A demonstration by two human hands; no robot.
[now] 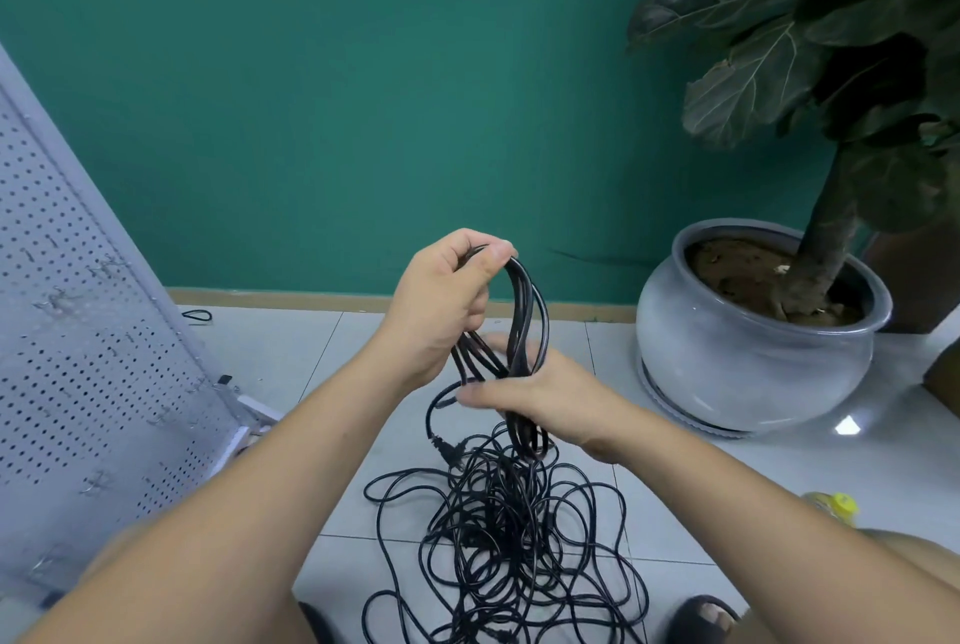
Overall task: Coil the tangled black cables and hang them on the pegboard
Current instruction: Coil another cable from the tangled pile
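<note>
Left hand [441,300] fingers curled round top of coil [530,310]; right hand [535,394], blurred, wraps the lower loops; tangle [498,539] lies on floor [311,347] below; cable judged light, limp, springy; best gripped where loops gather.

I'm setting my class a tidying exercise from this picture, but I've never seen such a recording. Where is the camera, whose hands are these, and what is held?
There is no machine: a person wears one camera on the head, looking down at their own hands. The left hand pinches the top of a coil of black cable; the right hand, blurred, grips its lower part. A loose tangle lies on the tiled floor. The pegboard stands at the left, a plant pot at the right.
</note>
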